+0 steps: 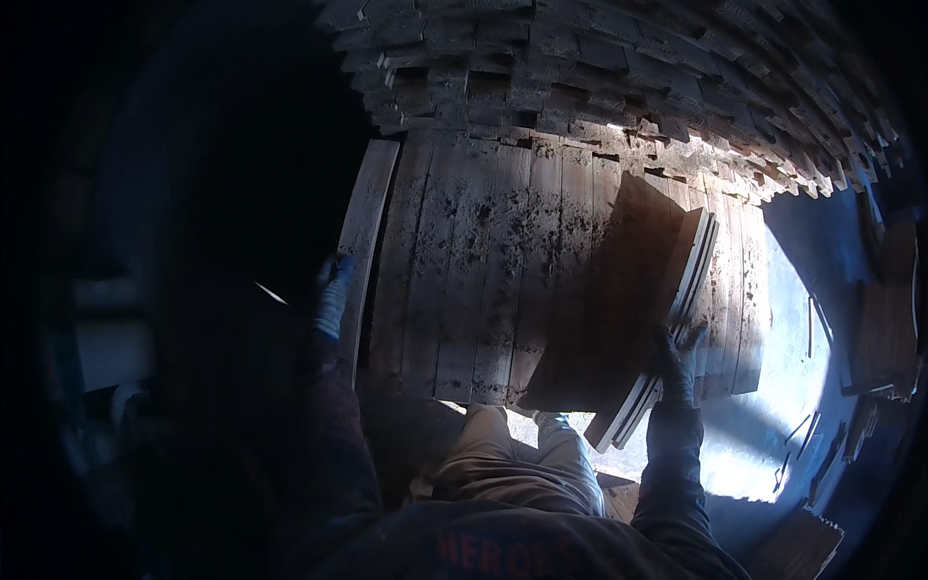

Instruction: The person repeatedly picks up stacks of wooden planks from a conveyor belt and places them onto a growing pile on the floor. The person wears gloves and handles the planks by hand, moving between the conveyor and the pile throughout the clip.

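Note:
My left hand (pixel 333 298), in a striped glove, is closed at the outer edge of a long wooden board (pixel 370 217). That board stands slightly apart from a row of planks (pixel 474 261) laid side by side, their surface speckled with dark debris. On the right, my gloved right hand (pixel 681 365) grips a small stack of boards (pixel 688 275) from its outer side. This stack is tilted across the row, and its near end juts past the planks' front edge. Deep shadow hides part of my left fingers.
Behind the planks rises a large pile of stacked boards (pixel 599 68) with uneven ends. Sunlit floor (pixel 764 445) with thin wood scraps lies to the right. More wooden pieces (pixel 884 333) stand at the far right. The left side is very dark.

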`<action>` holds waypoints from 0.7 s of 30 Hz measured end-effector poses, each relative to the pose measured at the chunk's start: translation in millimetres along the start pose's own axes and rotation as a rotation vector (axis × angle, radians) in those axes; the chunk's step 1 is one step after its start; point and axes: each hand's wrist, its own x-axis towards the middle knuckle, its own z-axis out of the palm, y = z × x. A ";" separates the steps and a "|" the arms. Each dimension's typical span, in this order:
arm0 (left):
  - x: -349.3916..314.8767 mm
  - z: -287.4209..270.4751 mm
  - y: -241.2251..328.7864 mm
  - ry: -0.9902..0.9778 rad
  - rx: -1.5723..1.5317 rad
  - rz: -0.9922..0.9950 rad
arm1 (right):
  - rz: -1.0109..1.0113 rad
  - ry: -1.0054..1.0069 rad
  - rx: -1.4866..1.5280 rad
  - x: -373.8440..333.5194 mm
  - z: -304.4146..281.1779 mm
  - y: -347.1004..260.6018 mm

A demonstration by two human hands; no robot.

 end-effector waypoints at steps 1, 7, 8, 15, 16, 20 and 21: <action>-8.5 -23.8 -3.1 0.014 -0.224 -0.064 | 0.111 -0.046 0.118 -0.8 -7.3 -34.2; -33.4 58.6 40.7 -0.258 0.196 0.052 | 0.146 0.072 0.175 -6.4 -61.8 -54.9; -31.5 57.5 33.2 -0.332 0.224 0.066 | 0.186 0.050 0.231 -5.2 -75.7 -58.9; -28.8 8.2 33.7 -0.462 0.095 -0.042 | 0.252 0.126 0.153 61.0 -191.3 72.5; -33.4 16.1 37.3 -0.460 0.094 -0.075 | 0.268 0.135 0.134 71.8 -203.2 95.1; -70.5 78.6 25.7 -0.270 0.224 -0.131 | 0.287 0.151 -0.216 155.7 -230.3 123.9; -78.1 78.5 31.3 -0.227 0.238 -0.200 | 0.318 0.107 -0.242 181.9 -228.7 132.0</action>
